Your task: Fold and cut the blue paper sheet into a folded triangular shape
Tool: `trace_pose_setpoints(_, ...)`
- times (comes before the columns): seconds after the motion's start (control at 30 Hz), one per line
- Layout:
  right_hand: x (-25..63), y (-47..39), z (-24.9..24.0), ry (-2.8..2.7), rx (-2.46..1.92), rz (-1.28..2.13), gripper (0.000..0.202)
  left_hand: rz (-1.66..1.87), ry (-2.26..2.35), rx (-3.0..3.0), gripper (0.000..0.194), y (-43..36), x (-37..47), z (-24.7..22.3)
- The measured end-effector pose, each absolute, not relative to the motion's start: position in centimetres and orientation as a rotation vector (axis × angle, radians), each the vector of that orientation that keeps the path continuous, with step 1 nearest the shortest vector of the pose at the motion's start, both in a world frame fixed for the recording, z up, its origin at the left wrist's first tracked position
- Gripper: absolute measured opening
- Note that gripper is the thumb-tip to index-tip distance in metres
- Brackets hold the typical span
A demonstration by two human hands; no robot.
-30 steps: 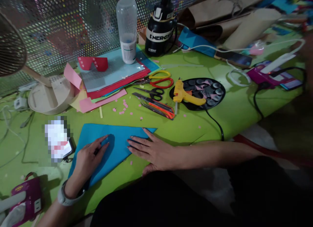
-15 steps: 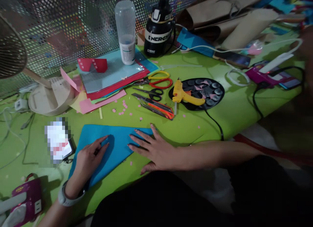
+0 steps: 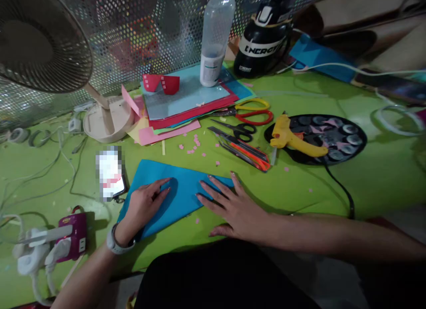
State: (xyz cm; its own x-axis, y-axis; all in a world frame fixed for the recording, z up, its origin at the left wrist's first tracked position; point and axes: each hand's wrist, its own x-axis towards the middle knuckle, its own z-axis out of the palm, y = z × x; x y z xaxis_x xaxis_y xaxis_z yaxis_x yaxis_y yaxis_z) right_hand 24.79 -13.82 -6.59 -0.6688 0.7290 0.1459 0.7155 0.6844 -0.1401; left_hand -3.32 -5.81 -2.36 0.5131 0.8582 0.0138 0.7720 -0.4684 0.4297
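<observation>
- One blue sheet [image 3: 183, 189], apparently folded into a tapering shape, lies flat on the green tabletop [image 3: 333, 185]; folding looks at least begun, no cutting or gluing shows, and what remains cannot be told.
- Right hand [image 3: 238, 211]: fingers spread, palm down at the narrow end.
- Left hand [image 3: 143, 207]: fingers bent, thumb and forefinger apart, resting on the broad end.
- Yellow glue gun [image 3: 282, 131]: unheld.
- Pink scraps [image 3: 196, 143]: scattered beyond the sheet.

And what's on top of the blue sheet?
The left hand and part of the right hand lie over the blue sheet; the areas beneath them can't be seen.
</observation>
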Motion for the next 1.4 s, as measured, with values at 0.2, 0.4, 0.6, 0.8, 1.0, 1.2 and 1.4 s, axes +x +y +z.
trace_pose_setpoints(0.2, 24.7, -13.9, -6.5, -2.673, -1.159, 0.013, 0.081, 0.345, 1.347, 2.387, 0.036, -6.1, -3.3, -2.5)
trace_pose_setpoints(0.4, 24.7, -13.5, -6.3, -2.658, -1.067, 0.04, 0.082, 0.383, 1.337, 2.398, 0.034, -6.0, -3.3, -2.6)
trace_pose_setpoints(0.6, 24.6, -13.3, -6.6, -2.7, -0.838, 0.038, 0.069, 0.384, 1.333, 2.389, 0.034, -5.9, -3.4, -2.7)
trace_pose_setpoints(0.8, 24.7, -13.2, -6.8, -2.716, -0.855, 0.1, 0.073, 0.374, 1.36, 2.438, 0.041, -5.8, -3.8, -3.3)
trace_pose_setpoints(1.0, 24.7, -13.3, -7.0, -2.689, -0.852, 0.135, 0.073, 0.395, 1.322, 2.47, 0.042, -5.9, -3.7, -3.5)
trace_pose_setpoints(1.2, 24.8, -13.3, -6.9, -2.698, -0.866, 0.145, 0.073, 0.398, 1.342, 2.499, 0.041, -5.8, -3.7, -3.5)
trace_pose_setpoints(1.4, 24.7, -13.2, -6.9, -2.694, -0.878, 0.131, 0.074, 0.401, 1.338, 2.506, 0.041, -5.6, -3.7, -3.5)
